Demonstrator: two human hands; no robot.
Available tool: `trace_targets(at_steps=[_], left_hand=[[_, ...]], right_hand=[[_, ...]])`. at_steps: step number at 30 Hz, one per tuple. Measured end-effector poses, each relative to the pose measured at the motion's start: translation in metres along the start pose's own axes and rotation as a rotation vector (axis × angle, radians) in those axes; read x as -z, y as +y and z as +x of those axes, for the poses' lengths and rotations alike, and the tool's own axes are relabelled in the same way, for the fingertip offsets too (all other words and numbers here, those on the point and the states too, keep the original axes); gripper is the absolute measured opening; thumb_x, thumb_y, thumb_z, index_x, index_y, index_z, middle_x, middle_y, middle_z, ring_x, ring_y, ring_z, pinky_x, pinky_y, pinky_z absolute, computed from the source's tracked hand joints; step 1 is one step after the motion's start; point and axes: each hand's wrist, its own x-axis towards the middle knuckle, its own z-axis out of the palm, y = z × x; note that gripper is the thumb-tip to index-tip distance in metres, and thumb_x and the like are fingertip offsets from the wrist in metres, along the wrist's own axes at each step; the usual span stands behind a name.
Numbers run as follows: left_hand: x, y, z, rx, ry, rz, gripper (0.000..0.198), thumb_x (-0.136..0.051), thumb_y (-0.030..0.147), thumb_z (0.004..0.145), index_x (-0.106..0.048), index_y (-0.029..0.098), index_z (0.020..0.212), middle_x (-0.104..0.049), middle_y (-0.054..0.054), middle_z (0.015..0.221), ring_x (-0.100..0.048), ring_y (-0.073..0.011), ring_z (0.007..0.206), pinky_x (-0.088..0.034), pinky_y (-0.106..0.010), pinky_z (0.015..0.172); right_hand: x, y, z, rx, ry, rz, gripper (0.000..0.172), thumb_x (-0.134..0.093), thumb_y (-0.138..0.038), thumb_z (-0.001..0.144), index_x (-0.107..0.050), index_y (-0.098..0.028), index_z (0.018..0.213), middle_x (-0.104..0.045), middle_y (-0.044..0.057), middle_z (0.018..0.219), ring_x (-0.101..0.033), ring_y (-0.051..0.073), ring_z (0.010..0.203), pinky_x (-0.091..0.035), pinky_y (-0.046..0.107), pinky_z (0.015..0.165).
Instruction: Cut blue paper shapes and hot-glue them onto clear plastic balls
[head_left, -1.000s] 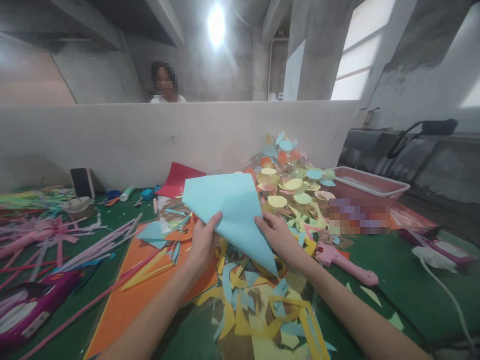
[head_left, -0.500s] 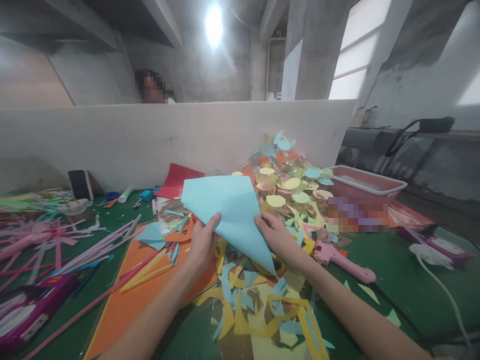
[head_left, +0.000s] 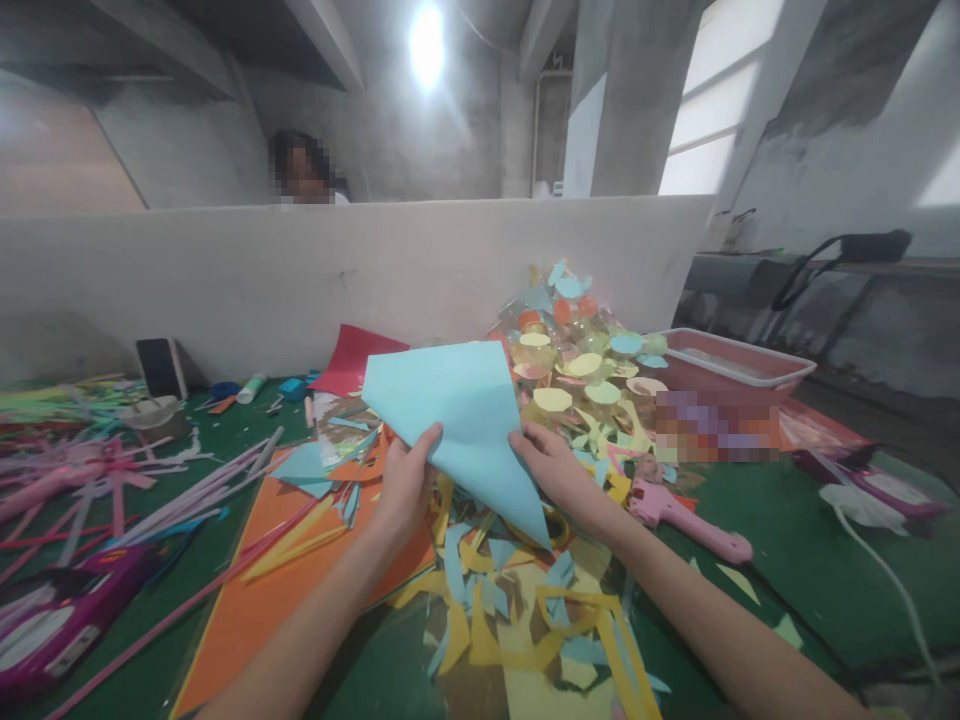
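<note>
A light blue sheet of paper [head_left: 465,415] is held up above the green table, folded to a point that hangs toward me. My left hand [head_left: 405,487] pinches its left edge with thumb on top. My right hand [head_left: 553,467] grips its right edge, fingers closed on the paper. Under both hands lies a litter of yellow, blue and orange paper scraps [head_left: 517,610]. A large orange sheet [head_left: 262,590] lies flat below my left forearm.
A heap of clear balls with coloured paper discs [head_left: 581,365] sits behind the sheet, a pink tray [head_left: 731,370] to its right. A pink glue gun [head_left: 686,520] lies right of my hand. Pink sticks [head_left: 112,490], a phone [head_left: 161,365] and a red sheet [head_left: 352,355] lie left. A person sits beyond the white partition [head_left: 300,270].
The blue sheet's top edge has tipped slightly; both hands keep the same grip and place. The person behind the partition has shifted left.
</note>
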Motion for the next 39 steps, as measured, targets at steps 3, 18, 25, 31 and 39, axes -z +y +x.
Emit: trace_targets(at_steps=[3,18,25,31,39], left_hand=[[0.001,-0.001,0.000,-0.002,0.015,0.007,0.039,-0.078,0.024,0.067,-0.066,0.018,0.103,-0.074,-0.007,0.103,-0.069,-0.0194,0.092,-0.055,-0.028,0.083],[0.000,-0.001,0.000,-0.024,-0.009,0.033,0.033,-0.078,0.025,0.069,-0.067,0.018,0.099,-0.073,-0.008,0.109,-0.069,-0.0187,0.094,-0.055,-0.025,0.079],[0.003,-0.004,0.002,-0.032,-0.015,0.055,0.034,-0.077,0.026,0.071,-0.066,0.019,0.103,-0.073,-0.008,0.110,-0.068,-0.0185,0.095,-0.054,-0.028,0.084],[0.008,-0.005,0.005,-0.018,-0.006,0.113,0.036,-0.078,0.035,0.069,-0.067,0.016,0.097,-0.074,-0.007,0.100,-0.068,-0.0183,0.088,-0.054,-0.025,0.073],[0.030,0.008,0.035,-0.066,0.082,0.063,0.035,-0.080,0.039,0.065,-0.053,0.016,0.067,-0.054,0.005,0.053,-0.052,-0.0082,0.046,-0.046,-0.019,0.047]], right_hand=[[0.000,0.003,0.002,0.009,0.003,0.017,0.034,-0.047,-0.052,0.088,-0.056,-0.020,0.082,-0.057,0.000,0.071,-0.052,0.017,0.065,-0.041,0.027,0.058],[0.001,0.010,0.006,0.028,0.044,-0.041,0.036,-0.047,-0.055,0.087,-0.051,-0.021,0.075,-0.050,-0.003,0.064,-0.044,0.016,0.060,-0.035,0.027,0.057],[0.003,0.011,0.008,0.023,0.075,-0.041,0.038,-0.049,-0.056,0.087,-0.056,-0.019,0.077,-0.055,0.000,0.069,-0.047,0.016,0.064,-0.036,0.027,0.059],[0.004,0.011,0.009,0.016,0.049,-0.058,0.038,-0.047,-0.055,0.088,-0.052,-0.019,0.075,-0.044,-0.004,0.063,-0.038,0.013,0.056,-0.029,0.026,0.054],[0.009,0.005,0.011,0.070,0.114,-0.107,0.036,-0.048,-0.053,0.083,-0.047,-0.020,0.066,-0.042,-0.004,0.059,-0.039,0.014,0.057,-0.030,0.025,0.054]])
